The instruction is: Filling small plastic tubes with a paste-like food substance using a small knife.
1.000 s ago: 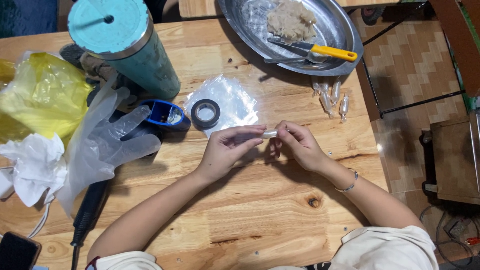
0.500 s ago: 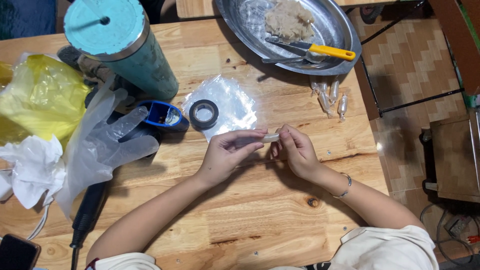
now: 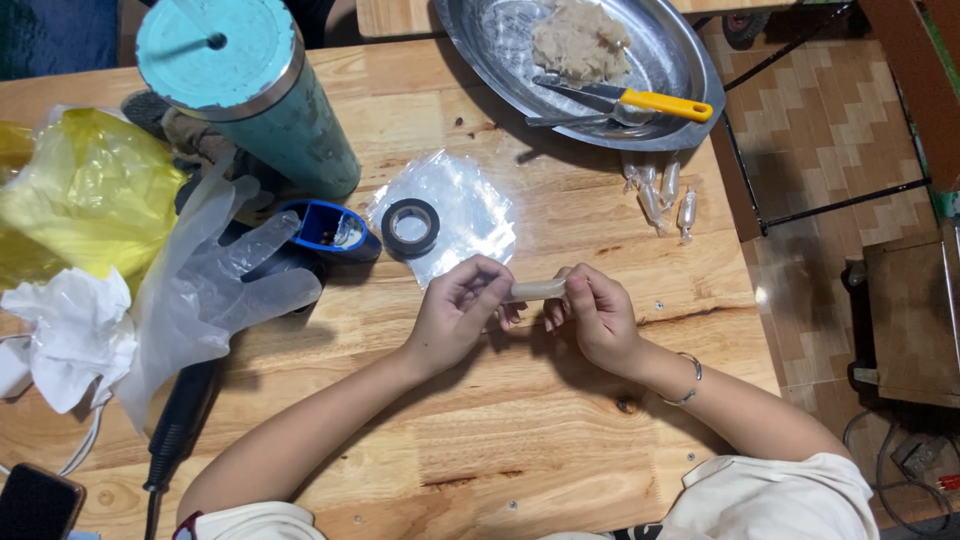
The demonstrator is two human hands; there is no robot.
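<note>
Since the earlier frames the two hands have drawn slightly apart, so more of the small pale tube-shaped packet now shows between them. The left hand pinches one end with thumb and fingertips, and the right hand, a thin bangle at its wrist, pinches the other, holding the packet level just above the wooden counter. Just beyond the hands lies a crinkled clear plastic sheet with a black roll of tape on it, and beside that a blue tape dispenser. A tall teal tumbler with a straw stands behind. To the left lie a clear disposable glove, a yellow plastic bag and crumpled white tissue. Farther off sits an oval metal tray holding a beige mash and a yellow-handled knife. Several small filled clear packets lie near its rim.
</note>
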